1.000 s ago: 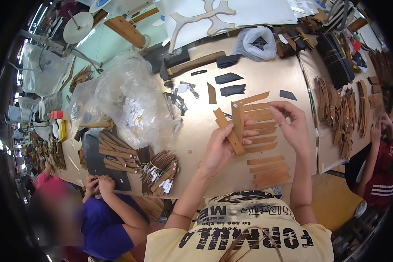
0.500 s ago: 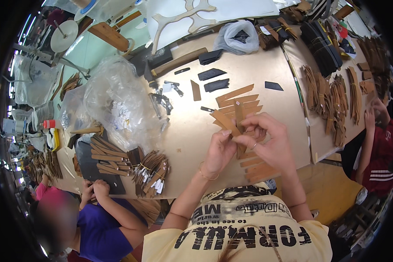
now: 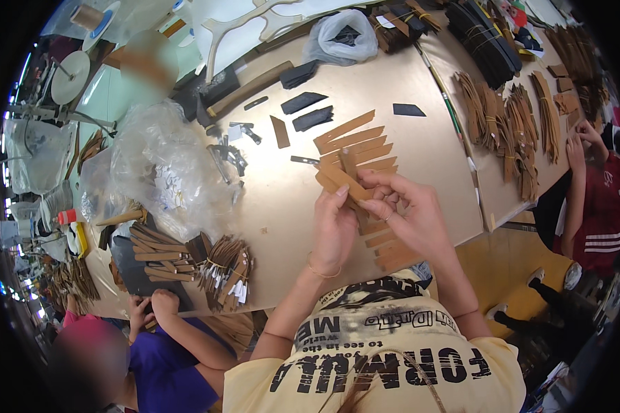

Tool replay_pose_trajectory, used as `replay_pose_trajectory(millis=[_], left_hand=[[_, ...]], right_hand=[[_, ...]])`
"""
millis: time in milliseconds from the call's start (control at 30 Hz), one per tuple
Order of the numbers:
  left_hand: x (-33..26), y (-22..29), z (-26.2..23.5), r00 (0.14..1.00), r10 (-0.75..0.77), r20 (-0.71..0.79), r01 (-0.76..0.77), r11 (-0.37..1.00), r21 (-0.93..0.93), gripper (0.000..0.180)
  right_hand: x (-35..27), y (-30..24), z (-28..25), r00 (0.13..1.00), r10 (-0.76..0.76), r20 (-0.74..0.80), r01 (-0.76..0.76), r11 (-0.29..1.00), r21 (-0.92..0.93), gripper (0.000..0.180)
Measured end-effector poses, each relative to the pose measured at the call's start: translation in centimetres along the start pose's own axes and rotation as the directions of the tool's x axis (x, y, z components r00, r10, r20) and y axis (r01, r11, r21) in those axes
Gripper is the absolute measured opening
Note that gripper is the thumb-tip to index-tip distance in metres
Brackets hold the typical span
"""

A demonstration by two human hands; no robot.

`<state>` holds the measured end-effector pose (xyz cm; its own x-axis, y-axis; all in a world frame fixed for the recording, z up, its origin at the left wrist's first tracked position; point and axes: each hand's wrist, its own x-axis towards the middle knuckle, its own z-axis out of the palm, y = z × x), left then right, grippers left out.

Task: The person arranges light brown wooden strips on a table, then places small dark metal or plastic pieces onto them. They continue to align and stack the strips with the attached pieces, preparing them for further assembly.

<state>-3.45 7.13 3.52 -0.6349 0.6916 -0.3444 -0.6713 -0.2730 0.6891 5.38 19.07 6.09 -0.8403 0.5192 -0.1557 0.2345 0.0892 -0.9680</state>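
Observation:
My left hand (image 3: 333, 230) pinches a tan leather strip (image 3: 342, 182) between thumb and fingers. My right hand (image 3: 413, 210) is closed on the lower end of the same strip, fingertips curled against it. A darker brown strip (image 3: 348, 162) crosses behind it, and I cannot tell whether it is held too. Beyond my hands, several tan strips (image 3: 355, 140) lie fanned out on the table. More tan strips (image 3: 393, 255) lie partly under my right wrist. A small dark metal-looking piece (image 3: 304, 160) sits just left of the fan.
Dark angled pieces (image 3: 304, 103) and a hammer (image 3: 251, 89) lie farther back. A crumpled plastic bag (image 3: 169, 162) and tagged strip bundles (image 3: 226, 268) stand left. Bundled brown strips (image 3: 499, 124) lie right. Co-workers' hands (image 3: 155, 306) work at the left, others (image 3: 580, 144) at the right.
The view has shifted, so the table's things appear farther left and higher. Both hands keep hold of the strip, which now lies a little flatter. A blurred brown shape shows at the upper left.

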Motion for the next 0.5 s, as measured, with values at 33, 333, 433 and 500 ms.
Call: replay_pose_trajectory(millis=[33, 333, 433, 500], left_hand=[[0.0, 0.0, 0.0, 1.000, -0.001, 0.001, 0.001, 1.000, 0.027, 0.042], [-0.1, 1.3, -0.9, 0.994, -0.083, 0.070, 0.044, 0.897, 0.441, 0.035], [0.4, 1.6, -1.5, 0.995, -0.064, 0.070, 0.058, 0.995, 0.083, 0.042], [0.6, 2.5, -1.8, 0.992, -0.079, 0.095, 0.081, 0.997, -0.010, 0.042]], right_hand=[[-0.1, 0.1, -0.2, 1.000, -0.012, 0.014, 0.013, 1.000, -0.014, 0.021], [0.4, 0.3, -1.8, 0.988, 0.093, 0.124, -0.143, 0.858, 0.494, 0.022], [0.0, 0.3, -3.9, 0.998, 0.043, 0.055, -0.069, 0.683, 0.727, 0.027], [-0.2, 0.1, -4.5, 0.999, 0.023, -0.044, 0.018, 0.652, 0.758, 0.034]])
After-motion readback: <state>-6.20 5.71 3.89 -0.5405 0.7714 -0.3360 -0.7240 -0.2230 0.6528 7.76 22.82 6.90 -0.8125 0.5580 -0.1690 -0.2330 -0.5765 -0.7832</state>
